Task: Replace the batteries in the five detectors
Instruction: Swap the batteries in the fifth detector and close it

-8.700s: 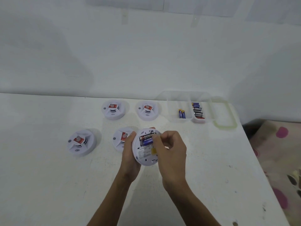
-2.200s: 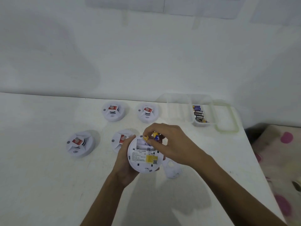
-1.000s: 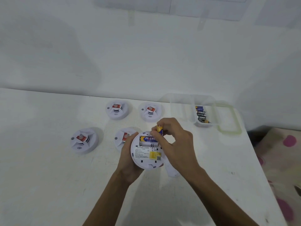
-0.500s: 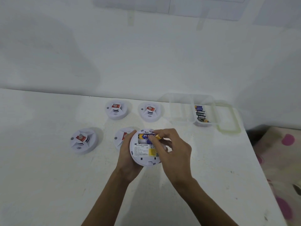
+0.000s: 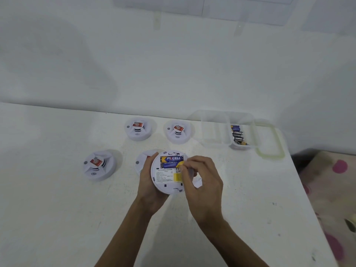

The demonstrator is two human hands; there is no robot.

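Head view: my left grip (image 5: 149, 182) clasps a detector (image 5: 165, 177) back-up over the worktop (image 5: 57, 209) middle. My right grip (image 5: 202, 182) pinches the yellow end of the second battery (image 5: 171, 165), seating it beside the first. I judge this unit nearly refilled, cover still off. The other detectors (image 5: 99, 165) lie face-up; I can't tell whether they are done. One is half hidden behind the held one.

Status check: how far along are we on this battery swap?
Done: one blue-and-yellow battery lies seated in the round white detector, which the left hand holds upside down. In hand: the right hand pinches the second battery into place beside it. Left: closing that detector, plus four other white detectors; whether those are serviced, I cannot tell.
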